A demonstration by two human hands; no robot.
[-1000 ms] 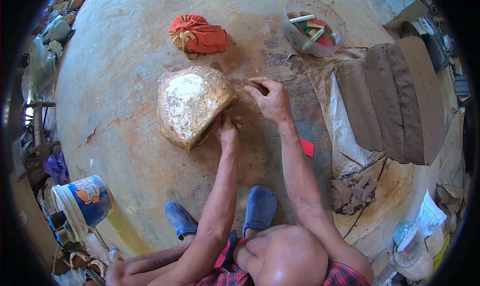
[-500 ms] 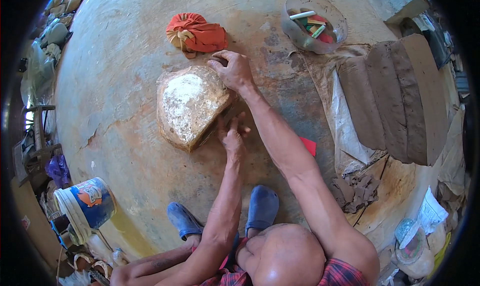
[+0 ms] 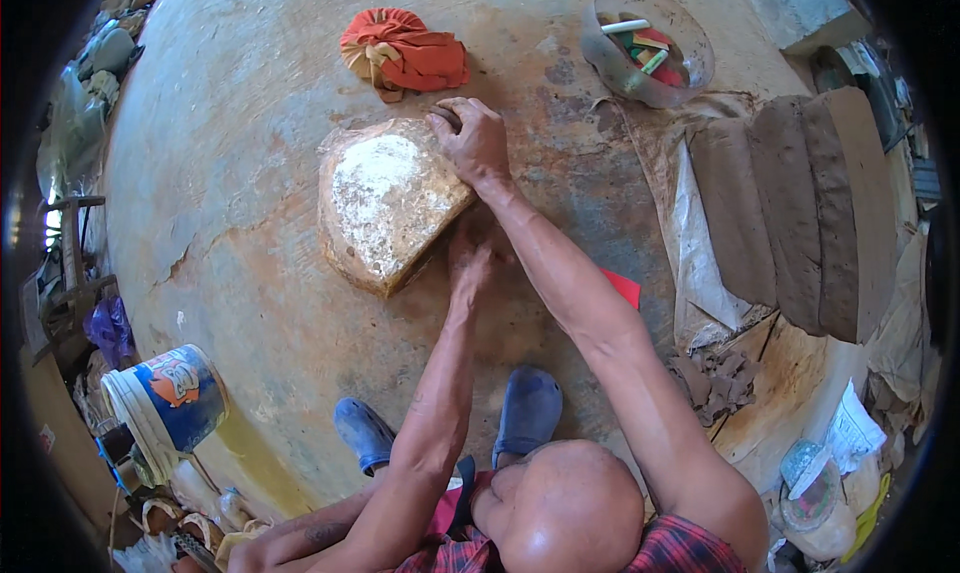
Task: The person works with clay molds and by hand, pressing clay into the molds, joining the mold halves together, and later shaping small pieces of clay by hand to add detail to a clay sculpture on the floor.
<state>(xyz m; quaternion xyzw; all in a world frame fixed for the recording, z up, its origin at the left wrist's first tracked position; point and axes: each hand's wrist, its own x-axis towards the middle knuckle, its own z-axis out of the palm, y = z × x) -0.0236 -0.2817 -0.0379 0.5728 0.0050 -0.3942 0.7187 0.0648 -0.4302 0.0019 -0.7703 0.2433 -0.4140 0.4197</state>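
A thick wedge-shaped clay block, its top dusted with white powder, lies on the stained concrete floor. My right hand sits on the block's far right corner with the fingers curled over its edge. My left hand lies flat on the floor against the block's near right side, fingers apart and holding nothing. Both forearms reach forward from the lower edge, above my blue shoes.
An orange cloth bundle lies beyond the block. A clear bowl with coloured tools stands at the far right. Long clay slabs rest on plastic sheeting at right, near a red card. A blue-and-white bucket stands at the lower left.
My right hand has moved from the floor right of the block to its far right corner and settled there. The left hand has stayed by the near side.
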